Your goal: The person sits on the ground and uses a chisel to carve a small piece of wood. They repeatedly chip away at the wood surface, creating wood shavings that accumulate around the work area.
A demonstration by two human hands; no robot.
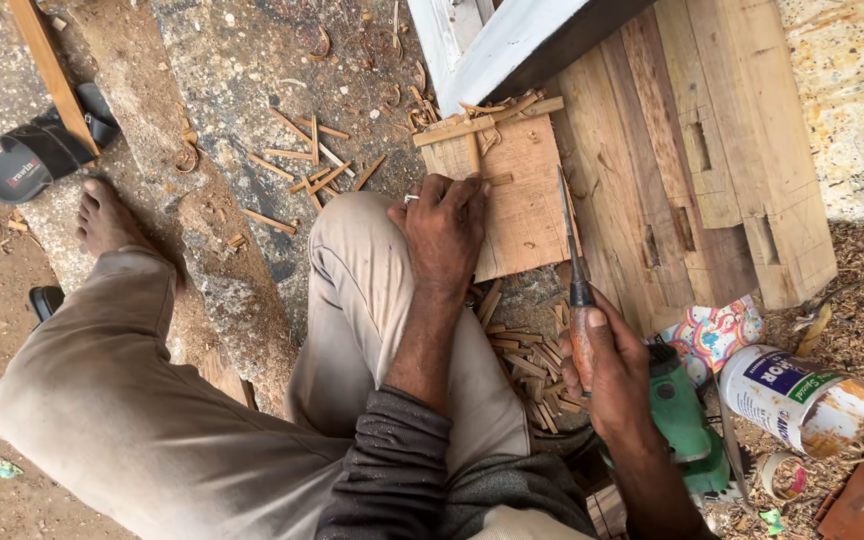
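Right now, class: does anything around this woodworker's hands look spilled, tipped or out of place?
Yes. A white tub lies tipped on its side on the shavings by the right hand, its mouth smeared brown. Split wood slivers lie scattered below the board under the left hand.

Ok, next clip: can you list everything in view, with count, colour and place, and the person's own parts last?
wooden board: one, light brown, on the ground under the left hand
chisel: one, metal blade with brown wooden handle, along the board's right edge
thick planks: several, pale brown with cut slots, right of the board
wood offcuts: many, tan, scattered on the ground near the knee
power tool: one, green, behind the right hand
tin: one, white, lying on its side at right
sandal: one, black, upper left
bare foot: one, left side
left hand: pressing on the board
right hand: gripping the chisel handle
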